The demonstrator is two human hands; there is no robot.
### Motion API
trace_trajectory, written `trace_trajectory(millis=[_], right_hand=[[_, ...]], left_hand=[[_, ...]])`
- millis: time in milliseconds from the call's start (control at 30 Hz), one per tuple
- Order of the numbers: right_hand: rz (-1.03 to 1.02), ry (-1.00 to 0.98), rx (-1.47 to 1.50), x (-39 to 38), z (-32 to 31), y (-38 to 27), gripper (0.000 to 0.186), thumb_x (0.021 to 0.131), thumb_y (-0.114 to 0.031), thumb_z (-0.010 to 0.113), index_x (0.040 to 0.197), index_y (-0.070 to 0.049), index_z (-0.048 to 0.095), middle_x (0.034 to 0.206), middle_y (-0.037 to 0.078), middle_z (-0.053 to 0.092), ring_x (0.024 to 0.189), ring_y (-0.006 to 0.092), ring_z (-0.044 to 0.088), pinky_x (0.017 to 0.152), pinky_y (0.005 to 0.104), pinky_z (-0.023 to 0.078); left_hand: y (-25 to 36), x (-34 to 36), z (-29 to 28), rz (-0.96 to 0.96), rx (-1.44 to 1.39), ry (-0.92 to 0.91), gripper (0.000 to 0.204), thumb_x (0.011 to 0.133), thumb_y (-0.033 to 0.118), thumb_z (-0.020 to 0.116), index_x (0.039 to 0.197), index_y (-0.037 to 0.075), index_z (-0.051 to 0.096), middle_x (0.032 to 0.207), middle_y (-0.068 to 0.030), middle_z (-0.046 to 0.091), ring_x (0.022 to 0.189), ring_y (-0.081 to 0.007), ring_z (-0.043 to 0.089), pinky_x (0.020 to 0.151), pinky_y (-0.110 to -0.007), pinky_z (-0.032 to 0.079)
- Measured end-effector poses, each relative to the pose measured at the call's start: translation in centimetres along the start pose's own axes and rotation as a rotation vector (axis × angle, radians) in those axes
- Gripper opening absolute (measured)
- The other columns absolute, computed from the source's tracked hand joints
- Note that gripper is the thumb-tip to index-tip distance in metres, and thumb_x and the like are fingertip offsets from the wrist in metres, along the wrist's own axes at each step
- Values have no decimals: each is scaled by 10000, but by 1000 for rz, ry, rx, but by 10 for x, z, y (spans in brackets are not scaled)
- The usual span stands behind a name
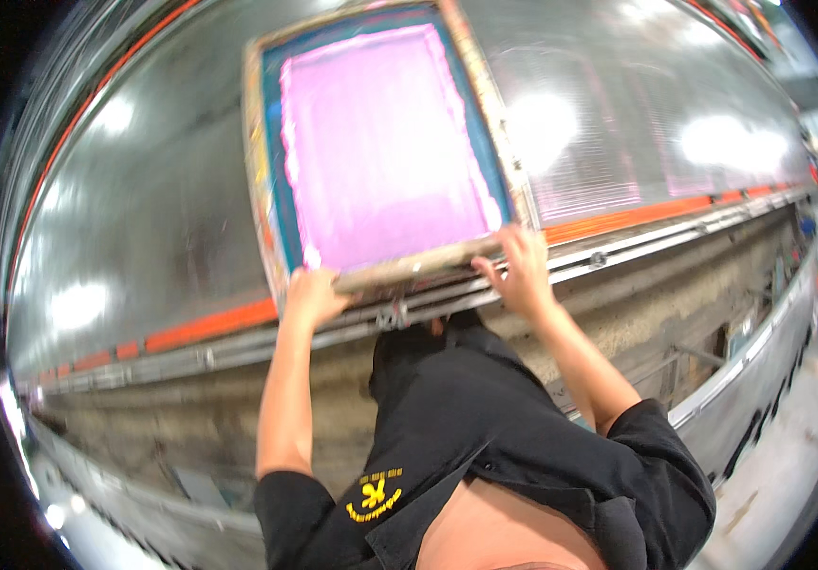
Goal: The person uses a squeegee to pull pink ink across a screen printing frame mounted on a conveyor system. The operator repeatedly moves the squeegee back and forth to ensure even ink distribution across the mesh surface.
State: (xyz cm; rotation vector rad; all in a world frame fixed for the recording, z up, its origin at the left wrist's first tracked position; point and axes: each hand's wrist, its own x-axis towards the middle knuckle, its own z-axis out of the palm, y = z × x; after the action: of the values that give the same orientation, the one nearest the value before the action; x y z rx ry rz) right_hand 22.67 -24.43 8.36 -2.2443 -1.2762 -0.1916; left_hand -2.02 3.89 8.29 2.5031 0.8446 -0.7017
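A rectangular screen printing frame rests over the long metal table, its teal border surrounding a field coated in bright pink. My left hand grips the frame's near left corner, fingers curled over the rim. At the near right corner, my right hand holds the frame with bent fingers and the thumb set a little apart; motion blur softens the fingertips. A silver rail with small fittings runs just beneath the frame's near edge.
The metal tabletop extends to both sides, edged by an orange strip. A concrete-coloured trough runs along the table beside my body. Another metal edge and a pale floor lie at the right.
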Motion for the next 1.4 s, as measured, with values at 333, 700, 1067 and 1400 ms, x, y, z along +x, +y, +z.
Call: trace_trajectory(millis=[333,700,1067,1400], right_hand=[[803,-778,819,-112,110,-98,589,985,-491,679,1261,28,636,1030,179,756,1024,285,721,940,386,545],[1004,-780,342,-94,150,-128,507,1001,-515,596,997,-34,756,869,178,746,812,311,733,773,433,565],[950,-625,365,-108,147,-131,430,957,-418,591,1018,-34,776,946,209,757,934,374,736,847,471,564],[901,-549,628,-85,84,-159,418,978,-429,620,1003,-30,742,883,183,746,869,348,728,789,474,552]], left_hand=[[8,6,34,430,-244,226,491,743,126,797,1224,62,718,1222,-139,727,1103,-362,680,978,-464,532],[-18,26,24,609,-195,110,466,869,253,761,1283,53,689,1201,-174,720,1052,-401,684,935,-491,534],[-20,36,3,650,-276,-27,410,885,225,739,1243,29,703,1157,-237,720,1092,-429,672,951,-501,528],[-10,9,-44,573,-170,30,403,879,280,724,1248,119,720,1085,-215,735,1040,-409,690,899,-497,538]])
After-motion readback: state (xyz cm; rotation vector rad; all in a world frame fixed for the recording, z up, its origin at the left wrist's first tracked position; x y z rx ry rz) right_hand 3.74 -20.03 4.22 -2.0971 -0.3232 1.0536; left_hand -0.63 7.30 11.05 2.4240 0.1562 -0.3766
